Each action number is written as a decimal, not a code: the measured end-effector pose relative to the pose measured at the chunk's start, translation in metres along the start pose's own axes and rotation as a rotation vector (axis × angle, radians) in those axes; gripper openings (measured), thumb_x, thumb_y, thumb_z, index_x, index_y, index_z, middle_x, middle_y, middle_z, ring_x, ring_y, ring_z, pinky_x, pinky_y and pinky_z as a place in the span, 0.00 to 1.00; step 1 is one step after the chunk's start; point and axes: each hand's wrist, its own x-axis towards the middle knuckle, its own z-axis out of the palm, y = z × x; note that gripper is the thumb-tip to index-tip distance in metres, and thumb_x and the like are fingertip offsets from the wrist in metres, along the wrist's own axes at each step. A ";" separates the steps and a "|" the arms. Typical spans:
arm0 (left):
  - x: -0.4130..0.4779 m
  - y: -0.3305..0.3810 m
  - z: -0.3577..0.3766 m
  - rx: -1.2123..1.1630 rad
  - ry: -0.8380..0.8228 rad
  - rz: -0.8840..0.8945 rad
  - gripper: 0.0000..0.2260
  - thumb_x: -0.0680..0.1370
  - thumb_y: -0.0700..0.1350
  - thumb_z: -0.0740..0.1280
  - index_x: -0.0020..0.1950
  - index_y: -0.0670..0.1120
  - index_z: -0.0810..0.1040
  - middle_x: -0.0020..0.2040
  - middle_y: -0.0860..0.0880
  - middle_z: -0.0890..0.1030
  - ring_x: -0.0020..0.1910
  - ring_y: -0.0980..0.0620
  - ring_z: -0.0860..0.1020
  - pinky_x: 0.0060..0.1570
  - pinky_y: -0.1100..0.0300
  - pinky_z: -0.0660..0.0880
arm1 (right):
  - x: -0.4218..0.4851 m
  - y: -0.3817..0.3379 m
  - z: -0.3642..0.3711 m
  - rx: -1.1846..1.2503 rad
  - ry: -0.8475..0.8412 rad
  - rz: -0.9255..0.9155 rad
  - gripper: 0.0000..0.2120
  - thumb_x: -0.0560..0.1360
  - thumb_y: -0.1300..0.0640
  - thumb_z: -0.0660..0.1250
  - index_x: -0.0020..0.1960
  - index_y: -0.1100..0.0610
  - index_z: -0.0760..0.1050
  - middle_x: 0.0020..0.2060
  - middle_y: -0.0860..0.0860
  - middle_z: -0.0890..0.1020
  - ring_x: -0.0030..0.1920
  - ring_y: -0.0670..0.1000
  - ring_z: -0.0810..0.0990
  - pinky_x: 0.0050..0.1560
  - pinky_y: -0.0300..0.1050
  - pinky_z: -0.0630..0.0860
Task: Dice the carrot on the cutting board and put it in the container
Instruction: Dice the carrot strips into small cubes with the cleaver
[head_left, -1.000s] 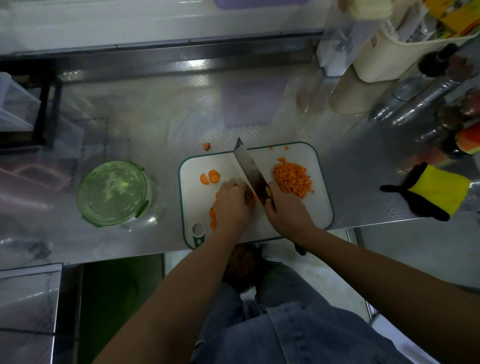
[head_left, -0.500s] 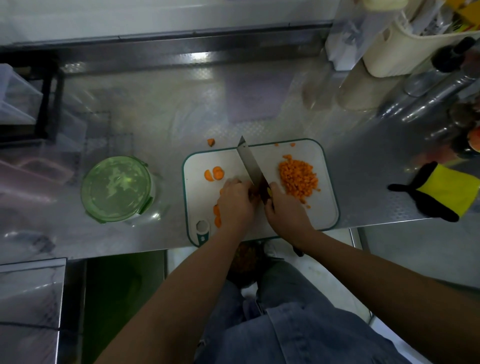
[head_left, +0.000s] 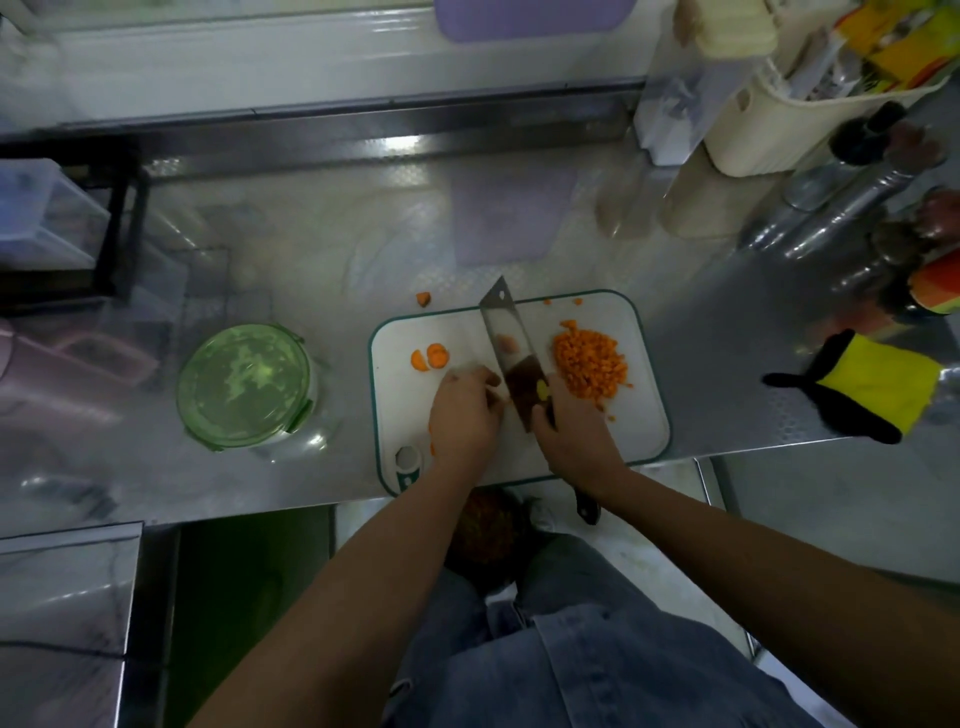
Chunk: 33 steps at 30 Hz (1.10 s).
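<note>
glossy steel counter (head_left: 727, 338) — matt plastic cutting board (head_left: 644, 436), shiny metal knife (head_left: 506, 338)

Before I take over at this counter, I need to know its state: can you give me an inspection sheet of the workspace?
Surface: steel counter, reflective; white cutting board at its front edge.
Job's things: diced carrot pile on the board's right; a few carrot slices on its left; container left of the board, green lid on.
Clutter: one carrot piece off the board, behind it; yellow and black cloth at right.
Hands: right hand grips the knife; left hand curled beside the blade, what it holds hidden.
Cables: nothing seen.
Surroundings: cream basket and bottles at back right.
</note>
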 end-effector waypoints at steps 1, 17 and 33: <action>-0.001 0.000 -0.001 0.007 0.015 -0.006 0.09 0.73 0.42 0.67 0.54 0.48 0.78 0.49 0.46 0.80 0.50 0.48 0.77 0.47 0.53 0.76 | -0.004 0.000 0.005 -0.003 -0.023 -0.002 0.14 0.79 0.60 0.58 0.63 0.63 0.67 0.36 0.54 0.75 0.35 0.55 0.75 0.34 0.47 0.68; -0.014 -0.002 -0.014 0.188 -0.070 0.078 0.10 0.78 0.47 0.65 0.56 0.46 0.80 0.52 0.43 0.78 0.57 0.43 0.71 0.56 0.54 0.68 | -0.004 0.015 -0.013 -0.030 0.027 0.050 0.03 0.78 0.59 0.59 0.49 0.59 0.68 0.33 0.57 0.74 0.33 0.58 0.75 0.33 0.50 0.69; 0.001 0.067 -0.007 -0.595 -0.145 -0.294 0.12 0.80 0.45 0.60 0.52 0.38 0.78 0.47 0.38 0.81 0.45 0.40 0.81 0.49 0.44 0.79 | -0.008 0.025 -0.027 -0.072 0.009 -0.259 0.28 0.73 0.58 0.64 0.73 0.53 0.65 0.60 0.54 0.78 0.55 0.56 0.78 0.46 0.47 0.76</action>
